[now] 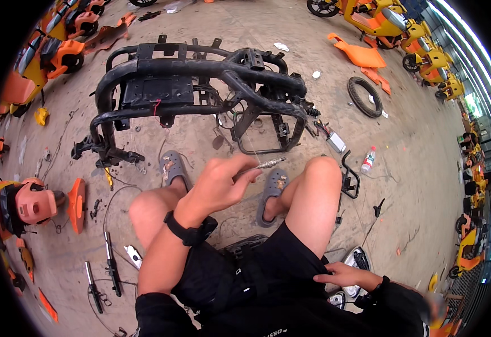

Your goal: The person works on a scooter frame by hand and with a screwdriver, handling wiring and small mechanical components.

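My left hand, raised over the gap between my knees, pinches a short, slim, silvery piece with a dark tip between thumb and fingers. It points right, and its surface looks rough or twisted. Beyond it stands a black motor scooter frame of bent tubes, with a flat dark box and loose wires. My right hand lies against the leg of my black shorts, fingers stretched out, and no object shows in it.
At right lie a bottle, a silvery box, a tyre and orange panels. Shock absorbers and an orange body part are at left. Mirrors or lamps sit by my right hand. Yellow scooters line the edges.
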`<action>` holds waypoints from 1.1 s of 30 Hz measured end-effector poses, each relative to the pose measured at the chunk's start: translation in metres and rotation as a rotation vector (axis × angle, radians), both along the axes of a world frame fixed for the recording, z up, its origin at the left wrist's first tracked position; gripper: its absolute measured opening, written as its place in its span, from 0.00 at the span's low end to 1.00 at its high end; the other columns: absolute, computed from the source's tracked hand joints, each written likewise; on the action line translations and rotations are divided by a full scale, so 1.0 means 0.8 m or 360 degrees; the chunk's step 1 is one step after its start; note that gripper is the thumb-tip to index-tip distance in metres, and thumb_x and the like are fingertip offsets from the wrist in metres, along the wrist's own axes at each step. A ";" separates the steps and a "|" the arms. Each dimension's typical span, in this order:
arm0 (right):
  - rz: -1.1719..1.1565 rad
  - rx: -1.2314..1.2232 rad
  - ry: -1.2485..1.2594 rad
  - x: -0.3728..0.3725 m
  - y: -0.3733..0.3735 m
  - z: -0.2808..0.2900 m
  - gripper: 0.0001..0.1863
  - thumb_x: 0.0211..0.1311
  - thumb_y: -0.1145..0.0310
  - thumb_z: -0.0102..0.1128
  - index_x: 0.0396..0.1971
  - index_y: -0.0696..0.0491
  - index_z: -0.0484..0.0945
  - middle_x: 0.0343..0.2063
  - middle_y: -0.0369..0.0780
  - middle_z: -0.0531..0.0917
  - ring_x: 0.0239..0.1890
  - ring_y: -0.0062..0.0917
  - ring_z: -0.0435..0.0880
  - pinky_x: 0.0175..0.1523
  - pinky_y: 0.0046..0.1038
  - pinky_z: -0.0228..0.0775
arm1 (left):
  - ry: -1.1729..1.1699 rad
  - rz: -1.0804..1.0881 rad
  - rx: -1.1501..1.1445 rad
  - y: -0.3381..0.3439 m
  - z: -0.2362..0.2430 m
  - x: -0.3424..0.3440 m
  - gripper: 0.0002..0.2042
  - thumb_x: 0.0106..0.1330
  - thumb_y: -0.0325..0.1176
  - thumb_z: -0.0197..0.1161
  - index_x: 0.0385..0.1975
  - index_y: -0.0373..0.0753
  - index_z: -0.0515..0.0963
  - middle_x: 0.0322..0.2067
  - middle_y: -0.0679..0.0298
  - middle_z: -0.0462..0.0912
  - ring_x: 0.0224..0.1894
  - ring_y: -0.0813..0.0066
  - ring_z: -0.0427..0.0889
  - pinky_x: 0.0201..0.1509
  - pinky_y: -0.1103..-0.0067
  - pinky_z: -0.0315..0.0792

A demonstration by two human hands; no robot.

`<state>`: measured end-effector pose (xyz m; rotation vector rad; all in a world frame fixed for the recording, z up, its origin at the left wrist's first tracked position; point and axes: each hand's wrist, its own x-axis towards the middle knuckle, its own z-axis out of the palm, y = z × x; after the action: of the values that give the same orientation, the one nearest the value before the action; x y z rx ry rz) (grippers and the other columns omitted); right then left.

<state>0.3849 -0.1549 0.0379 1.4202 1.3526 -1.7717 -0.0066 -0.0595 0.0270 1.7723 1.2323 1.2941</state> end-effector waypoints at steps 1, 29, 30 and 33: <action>0.0065 0.0026 -0.0043 -0.002 0.003 0.000 0.32 0.65 0.42 0.58 0.44 0.61 0.82 0.39 0.44 0.85 0.45 0.28 0.80 0.53 0.28 0.70 | -0.0002 -0.0003 0.0001 0.000 -0.001 0.000 0.04 0.63 0.22 0.65 0.34 0.29 0.79 0.22 0.56 0.85 0.25 0.71 0.87 0.28 0.81 0.76; 0.1156 0.0586 -0.0002 -0.010 0.012 -0.022 0.48 0.59 0.24 0.41 0.32 0.61 0.85 0.33 0.53 0.84 0.42 0.46 0.83 0.53 0.38 0.72 | 0.0060 0.0011 0.0060 -0.003 -0.003 -0.004 0.04 0.62 0.21 0.65 0.34 0.29 0.79 0.23 0.53 0.84 0.25 0.67 0.87 0.28 0.78 0.76; 0.1278 0.0482 0.0022 -0.004 0.017 -0.029 0.47 0.59 0.24 0.44 0.32 0.61 0.84 0.32 0.54 0.83 0.40 0.47 0.81 0.51 0.39 0.72 | 0.0055 0.0013 0.0070 -0.003 -0.003 -0.003 0.04 0.62 0.22 0.65 0.34 0.29 0.79 0.23 0.53 0.84 0.25 0.67 0.87 0.28 0.78 0.76; 0.1400 0.0175 0.0046 -0.027 0.047 0.006 0.43 0.60 0.29 0.51 0.39 0.62 0.83 0.35 0.54 0.84 0.45 0.44 0.82 0.51 0.38 0.72 | 0.0082 -0.0007 0.0106 0.001 -0.003 -0.001 0.04 0.62 0.22 0.65 0.34 0.29 0.79 0.23 0.53 0.84 0.25 0.67 0.87 0.28 0.78 0.76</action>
<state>0.3636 -0.1175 0.0430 0.6470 1.7377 -1.1365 -0.0074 -0.0584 0.0249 1.8649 1.2256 1.3088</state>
